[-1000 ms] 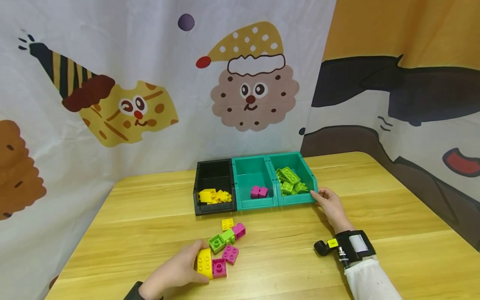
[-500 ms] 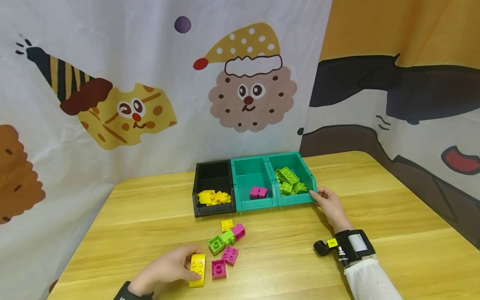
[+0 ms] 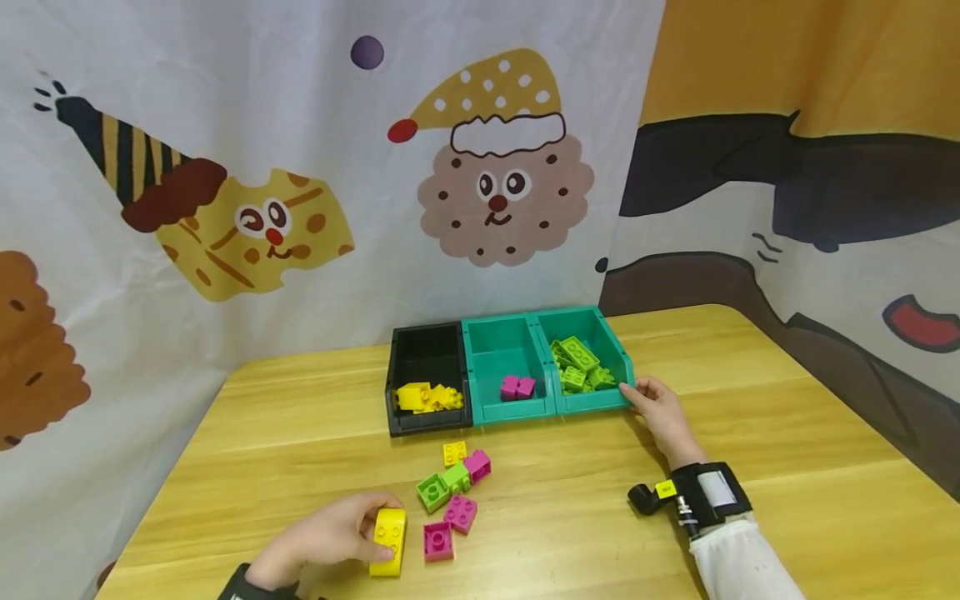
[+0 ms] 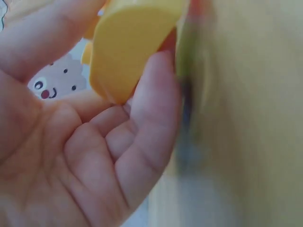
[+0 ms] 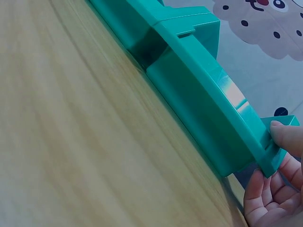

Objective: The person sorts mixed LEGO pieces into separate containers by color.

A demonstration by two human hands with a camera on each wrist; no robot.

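In the head view my left hand (image 3: 336, 533) holds a yellow toy building brick (image 3: 387, 543) with a curved end, studs facing up, between thumb and fingers at the table's front left. The left wrist view shows that brick (image 4: 130, 45) close up, gripped by the fingers. My right hand (image 3: 663, 419) pinches the front right corner of the right teal bin (image 3: 596, 402), thumb on the rim and fingers curled under it. That bin holds several lime green bricks (image 3: 579, 354). Just right of my left hand lie a pink brick (image 3: 438, 542) turned underside up and another pink brick (image 3: 461, 512) with studs up.
Behind them lie two lime green bricks (image 3: 444, 485), a pink brick (image 3: 477, 466) and a small yellow brick (image 3: 454, 453). The middle teal bin (image 3: 517, 411) contains pink bricks; the black bin (image 3: 431, 422) contains yellow ones. A printed curtain (image 3: 390, 292) hangs behind the wooden table (image 3: 570, 517).
My left hand has moved left with the yellow brick, away from the upturned pink brick beside it. My right hand stays at the bin's corner.
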